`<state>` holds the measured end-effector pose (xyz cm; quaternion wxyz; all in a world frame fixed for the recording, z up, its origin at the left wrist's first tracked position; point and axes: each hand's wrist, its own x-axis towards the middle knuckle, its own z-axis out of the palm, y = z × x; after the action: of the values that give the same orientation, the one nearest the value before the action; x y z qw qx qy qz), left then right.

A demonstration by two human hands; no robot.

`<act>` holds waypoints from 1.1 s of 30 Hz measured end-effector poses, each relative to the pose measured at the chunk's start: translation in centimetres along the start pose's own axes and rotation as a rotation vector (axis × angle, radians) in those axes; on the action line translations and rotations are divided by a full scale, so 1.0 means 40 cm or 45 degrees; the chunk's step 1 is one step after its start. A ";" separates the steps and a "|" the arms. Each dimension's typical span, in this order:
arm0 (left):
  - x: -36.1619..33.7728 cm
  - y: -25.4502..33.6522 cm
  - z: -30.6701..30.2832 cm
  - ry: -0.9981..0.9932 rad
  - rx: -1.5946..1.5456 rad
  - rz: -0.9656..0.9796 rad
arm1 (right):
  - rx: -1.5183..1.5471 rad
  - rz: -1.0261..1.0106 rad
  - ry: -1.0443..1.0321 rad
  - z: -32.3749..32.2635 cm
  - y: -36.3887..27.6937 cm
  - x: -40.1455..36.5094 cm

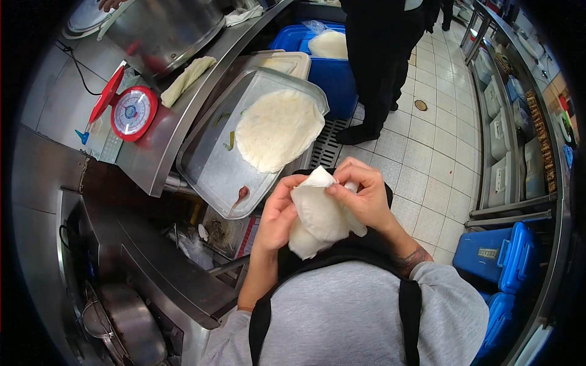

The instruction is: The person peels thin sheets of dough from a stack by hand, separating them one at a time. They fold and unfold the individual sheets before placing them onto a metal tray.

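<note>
Both my hands hold a folded white wrapper of dough [320, 213] close to my chest. My left hand [276, 213] grips its left side from below. My right hand [365, 194] pinches its top fold with thumb and fingers. Just ahead, a round flat sheet of dough [278, 128] lies on a metal tray [210, 165] with a few scraps of filling beside it.
A red kitchen scale [131, 111] and a roll of dough [186, 78] sit on the steel counter [155, 146]. A blue bin [329, 64] holds bagged dough. A person in dark clothes [378, 67] stands on the tiled floor. Blue crates [497, 256] sit at right.
</note>
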<state>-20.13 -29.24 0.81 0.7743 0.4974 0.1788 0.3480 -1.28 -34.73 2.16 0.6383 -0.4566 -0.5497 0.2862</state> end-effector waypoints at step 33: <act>-0.058 0.052 -0.018 0.517 1.359 -0.071 | -0.802 -0.151 0.157 -0.036 0.230 0.230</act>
<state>-22.93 -29.91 2.19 0.3749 0.7377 0.4881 0.2775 3.47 -23.29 -2.00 0.5133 -0.6155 -0.5970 0.0360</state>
